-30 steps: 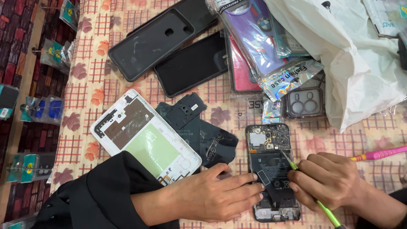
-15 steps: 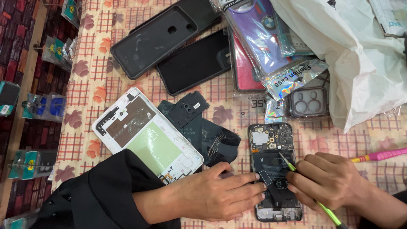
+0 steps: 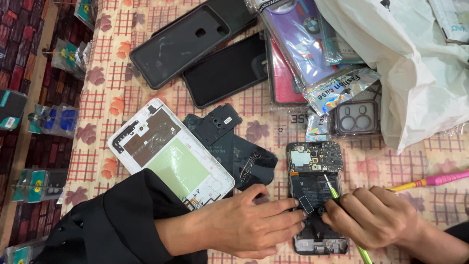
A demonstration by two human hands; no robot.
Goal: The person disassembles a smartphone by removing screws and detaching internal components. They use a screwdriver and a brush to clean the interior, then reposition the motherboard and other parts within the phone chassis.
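Observation:
An opened black phone (image 3: 315, 168) with its circuit board and battery showing lies on the checked cloth. My left hand (image 3: 244, 225) rests flat beside it, its fingertips pressing on the phone's left edge. My right hand (image 3: 376, 217) grips a thin green screwdriver (image 3: 333, 190), whose tip touches the phone's inside near the battery top. A black sleeve covers my left forearm.
A white phone frame (image 3: 168, 151) and a black back cover (image 3: 234, 146) lie left of the phone. Black phone cases (image 3: 195, 41), packaged cases (image 3: 312, 54), a camera-lens case (image 3: 354, 117) and a white plastic bag (image 3: 415, 73) lie beyond. A pink and yellow tool (image 3: 430, 181) lies at right.
My right hand has shifted the screwdriver tip slightly on the phone. My left hand stays pressed on the phone's edge. The view has moved a little.

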